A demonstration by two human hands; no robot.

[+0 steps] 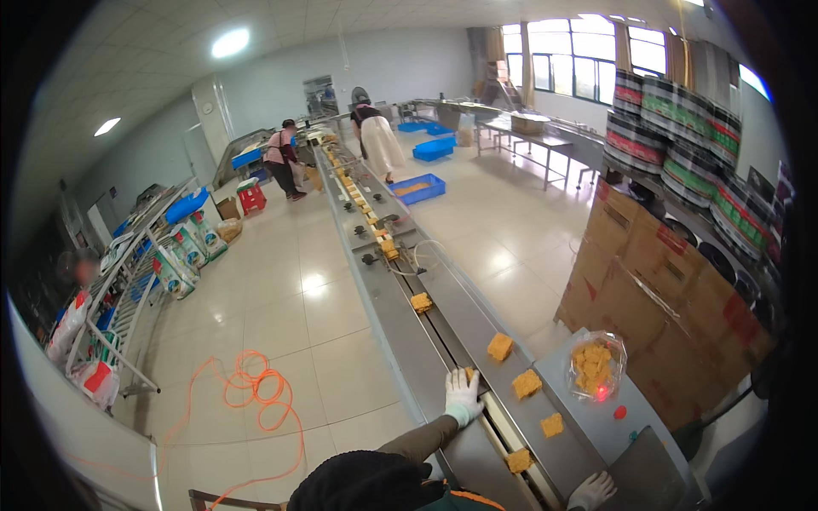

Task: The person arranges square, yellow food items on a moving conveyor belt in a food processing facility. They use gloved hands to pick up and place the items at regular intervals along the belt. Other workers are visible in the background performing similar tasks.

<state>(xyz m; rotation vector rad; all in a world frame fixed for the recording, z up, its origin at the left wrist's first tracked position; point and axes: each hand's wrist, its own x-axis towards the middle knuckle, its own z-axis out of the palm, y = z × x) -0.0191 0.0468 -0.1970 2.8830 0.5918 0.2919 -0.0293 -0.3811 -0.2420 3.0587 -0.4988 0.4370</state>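
Note:
My left hand [463, 396], in a white glove, reaches over the conveyor channel, its fingers on a golden-brown food block [470, 373] that they mostly cover. My right hand [592, 492], gloved too, rests with spread fingers near the right edge of the metal conveyor table [441, 281], holding nothing visible. Between the hands, one block [519, 460] lies over the channel. Along the right metal surface lie several loose blocks, among them one at the top [500, 347], one in the middle [527, 383] and one lower down [551, 425]. Farther up the channel sits another block [421, 303].
A clear plastic bag of broken pieces [594, 365] lies on the side table beside a red object [620, 412]. Large cardboard boxes [658, 287] stand at right. An orange hose [281, 389] coils on the floor at left. Two people work farther along the line; another is at far left.

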